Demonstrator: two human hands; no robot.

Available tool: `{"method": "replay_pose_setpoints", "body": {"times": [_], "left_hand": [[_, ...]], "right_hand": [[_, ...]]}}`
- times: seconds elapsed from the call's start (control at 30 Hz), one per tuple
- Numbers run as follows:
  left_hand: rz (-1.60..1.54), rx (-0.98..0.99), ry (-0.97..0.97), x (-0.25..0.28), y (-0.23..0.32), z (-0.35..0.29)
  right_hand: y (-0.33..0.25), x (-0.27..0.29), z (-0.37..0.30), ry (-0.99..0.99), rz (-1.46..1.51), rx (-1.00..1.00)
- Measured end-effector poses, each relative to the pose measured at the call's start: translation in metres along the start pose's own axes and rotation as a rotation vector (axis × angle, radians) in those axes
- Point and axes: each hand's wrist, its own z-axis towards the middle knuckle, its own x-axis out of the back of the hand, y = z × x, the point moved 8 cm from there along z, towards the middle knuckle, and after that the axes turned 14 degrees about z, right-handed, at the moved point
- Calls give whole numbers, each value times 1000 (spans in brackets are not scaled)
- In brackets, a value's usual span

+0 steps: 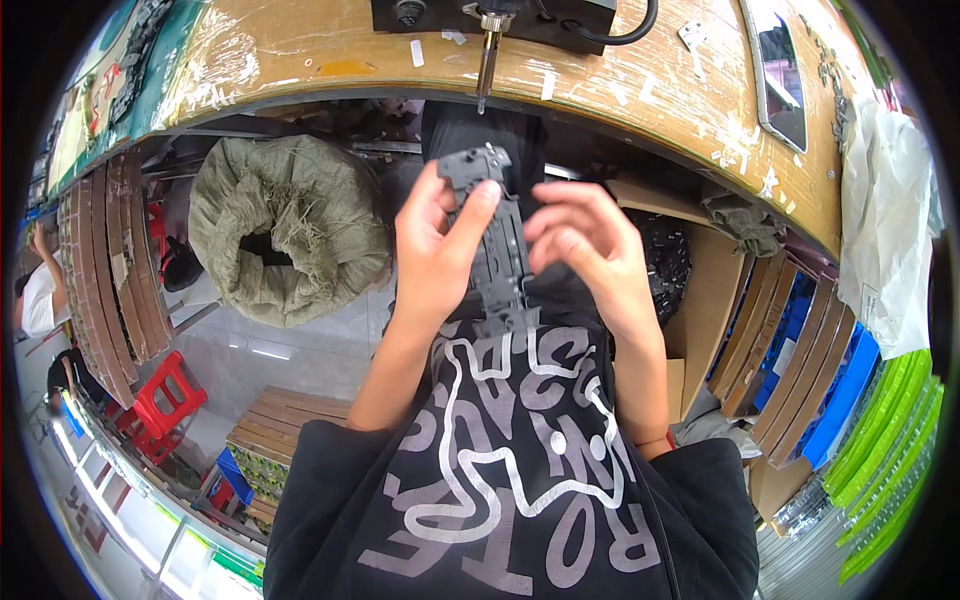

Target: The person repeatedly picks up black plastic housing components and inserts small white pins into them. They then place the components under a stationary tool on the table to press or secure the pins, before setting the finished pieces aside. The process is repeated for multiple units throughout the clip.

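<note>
My left hand (440,232) is closed around a long dark grey moulded plastic part (503,250), its thumb lying across the upper face. The part stands lengthwise in front of my chest, its lower end by my shirt. Small raised details and a bright metal-looking bit show at its top end. Just right of the part, my right hand (588,240) has its fingers bent and apart, with nothing visible between them. Above the part, a metal rod tool (487,70) with a narrow tip points down from a black fixture (560,22) on the bench.
The worn wooden bench (330,40) curves across the top, with a framed glossy panel (778,70) at right. A woven sack (285,225) stands left below it. To the right are a cardboard box (708,300) of small black pieces and stacked trays (800,365). A red stool (165,395) stands farther left.
</note>
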Motion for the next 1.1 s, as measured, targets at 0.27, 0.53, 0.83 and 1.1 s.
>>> {"method": "replay_pose_setpoints", "body": {"times": [0.27, 0.53, 0.83, 1.1], "left_hand": [[-40, -56, 24, 3, 21, 14], [-72, -52, 46, 4, 22, 14], [-56, -51, 22, 4, 26, 15], [-3, -105, 9, 6, 28, 18]], "right_hand": [[13, -21, -9, -50, 142, -191], [7, -26, -9, -38, 147, -174], [3, -28, -10, -31, 130, -147], [6, -27, -7, -29, 126, -143]]}}
